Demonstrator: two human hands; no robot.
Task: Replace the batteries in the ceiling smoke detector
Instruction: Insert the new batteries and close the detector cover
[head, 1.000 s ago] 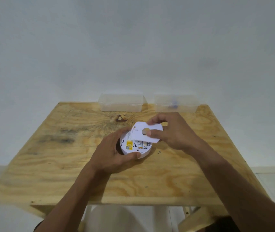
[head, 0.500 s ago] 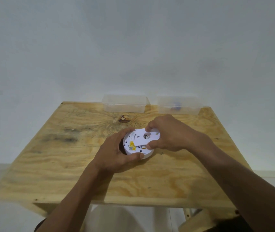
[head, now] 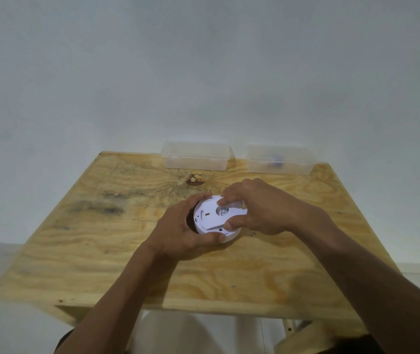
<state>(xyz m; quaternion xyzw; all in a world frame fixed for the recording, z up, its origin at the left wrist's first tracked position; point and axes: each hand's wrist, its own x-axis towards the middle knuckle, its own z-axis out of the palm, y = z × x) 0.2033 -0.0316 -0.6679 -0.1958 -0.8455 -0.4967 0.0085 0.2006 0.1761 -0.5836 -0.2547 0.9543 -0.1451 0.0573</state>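
Two hands worked at the middle of the wooden table (head: 293, 267) in the head view. The left hand (head: 180, 233) curled round the near-left rim of the white smoke detector (head: 229, 237), which lay back-side up on the table, and gripped it steady. The right hand (head: 257, 208) pinched the white back cover (head: 210, 215) from the right, one fingertip pressing on top and the thumb at its near edge. Seating that cover would likely go best with even downward pressure (tabs lined up first), while the left hand resisted any twist. Two clear plastic boxes (head: 196, 157) stood at the far edge.
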